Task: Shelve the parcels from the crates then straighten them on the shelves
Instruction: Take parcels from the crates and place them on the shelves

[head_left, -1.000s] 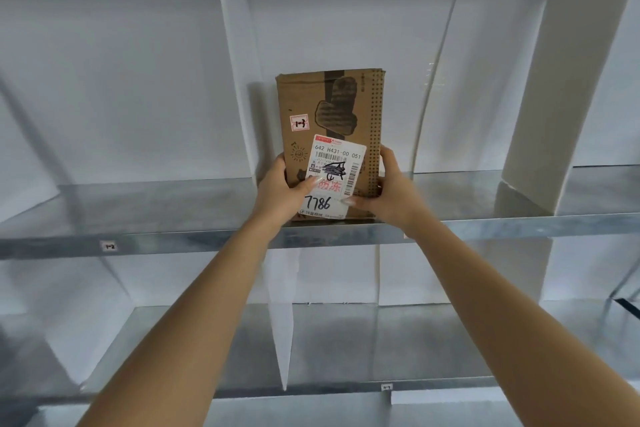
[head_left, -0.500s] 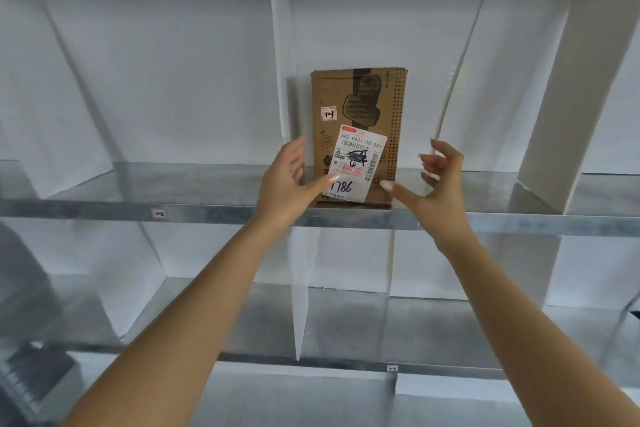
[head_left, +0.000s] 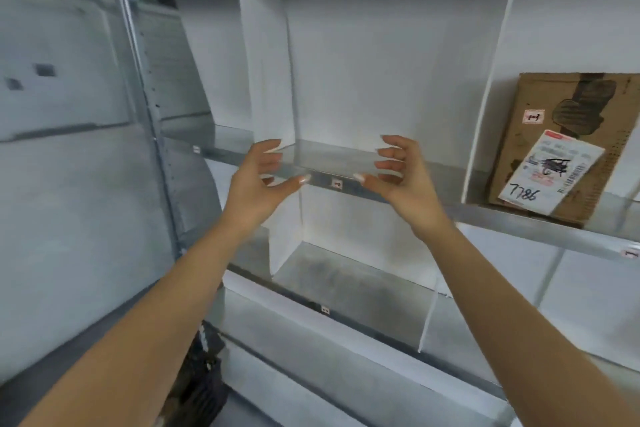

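both hands are hovering in front of the shelf [head_left: 502, 218], holding nothing: left hand [head_left: 263, 177] and right hand [head_left: 398, 177] are facing each other, fingers loosely curled. the cardboard parcel [head_left: 568, 146] is standing on edge one bay to the right, just beside a white divider [head_left: 483, 114]. it is looking flat, stiff and probably light; gripping its two side edges seems best.

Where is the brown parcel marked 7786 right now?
The parcel stands at the far right of the head view on the metal shelf, just right of a white divider; the left hand and right hand hover empty one compartment over.
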A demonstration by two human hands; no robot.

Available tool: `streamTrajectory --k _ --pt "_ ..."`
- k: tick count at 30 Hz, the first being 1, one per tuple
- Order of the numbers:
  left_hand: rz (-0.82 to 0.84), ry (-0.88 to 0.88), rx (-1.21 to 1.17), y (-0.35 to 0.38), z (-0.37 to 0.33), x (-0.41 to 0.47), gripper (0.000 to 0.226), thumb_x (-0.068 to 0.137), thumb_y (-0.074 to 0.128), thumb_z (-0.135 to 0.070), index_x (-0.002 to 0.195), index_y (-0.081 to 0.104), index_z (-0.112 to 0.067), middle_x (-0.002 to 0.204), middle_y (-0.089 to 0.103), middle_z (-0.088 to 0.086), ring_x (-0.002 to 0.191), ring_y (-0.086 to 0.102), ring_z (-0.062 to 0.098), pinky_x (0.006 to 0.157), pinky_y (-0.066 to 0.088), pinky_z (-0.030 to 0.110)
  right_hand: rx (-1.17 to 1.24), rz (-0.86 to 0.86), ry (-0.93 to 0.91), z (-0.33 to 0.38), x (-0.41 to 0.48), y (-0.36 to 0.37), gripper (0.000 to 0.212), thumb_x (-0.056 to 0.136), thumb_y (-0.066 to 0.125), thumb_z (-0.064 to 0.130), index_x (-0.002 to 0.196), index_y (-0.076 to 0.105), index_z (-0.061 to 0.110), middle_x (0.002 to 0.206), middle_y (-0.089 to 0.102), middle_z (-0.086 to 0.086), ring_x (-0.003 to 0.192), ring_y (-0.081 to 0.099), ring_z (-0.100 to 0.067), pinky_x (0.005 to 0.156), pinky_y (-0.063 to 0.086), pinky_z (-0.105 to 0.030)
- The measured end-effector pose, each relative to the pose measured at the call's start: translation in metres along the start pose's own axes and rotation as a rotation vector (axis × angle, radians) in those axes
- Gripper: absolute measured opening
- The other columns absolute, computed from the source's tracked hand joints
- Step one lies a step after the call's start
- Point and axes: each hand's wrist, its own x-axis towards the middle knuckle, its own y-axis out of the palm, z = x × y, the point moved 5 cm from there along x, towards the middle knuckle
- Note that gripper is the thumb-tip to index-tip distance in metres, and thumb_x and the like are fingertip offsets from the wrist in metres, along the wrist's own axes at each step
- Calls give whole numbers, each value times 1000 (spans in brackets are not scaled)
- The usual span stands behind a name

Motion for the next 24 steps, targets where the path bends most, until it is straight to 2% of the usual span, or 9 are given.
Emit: streamTrajectory --k 3,7,11,14,17,19,21,24 --pt "-31 -111 88 -83 39 1 57 72 81 -20 121 53 -26 109 59 -2 109 58 19 91 48 24 35 111 63 -8 13 92 59 77 81 14 124 47 22 109 54 3 95 60 -12 82 52 -19" --pt "-96 -239 180 -192 85 -9 59 71 83 -25 122 54 -24 114 59 0 108 58 17 93 49 30 74 265 120 -19 22 217 52 82 77 19 126 48 23 111 56 4 92 60 -8 75 49 -17" --pt "-192 -376 268 -290 141 -27 54 72 82 -27 120 57 -22 116 61 1 105 61 16 87 49 25 91 437 161 -41 19 337 47 82 76 16 122 52 19 106 55 4 82 59 -3 69 49 -10" --pt "-239 -492 341 -349 194 -40 48 73 81 -27 115 57 -24 114 61 -2 103 60 15 81 47 19 64 589 198 -71 16 419 46 83 76 17 123 54 19 113 59 -2 88 61 -8 75 48 -19" --pt "-317 -631 385 -395 257 -52 45 75 80 -26 114 58 -26 112 60 -1 105 60 18 88 49 28 69 723 271 -116 16 495 46 82 76 14 124 55 16 118 60 -11 97 61 -16 89 52 -30" --pt "-359 -744 391 -418 300 -59 45 77 78 -26 117 58 -23 114 59 0 106 59 18 88 49 30 51 796 292 -150 19 540 43 81 77 18 120 57 22 113 62 -4 100 61 -16 96 51 -37" --pt "-379 -863 401 -440 346 -62 45 80 75 -29 121 58 -20 117 60 2 107 58 19 85 45 28 31 864 321 -187 25 584 39 80 78 26 113 57 32 108 63 5 102 62 -13 97 51 -40" --pt "-406 -996 443 -469 413 -64 46 82 72 -35 123 58 -19 120 62 3 111 58 23 93 47 35 -6 971 374 -245 30 649 37 81 77 32 113 58 33 108 63 6 103 62 -11 96 51 -41"
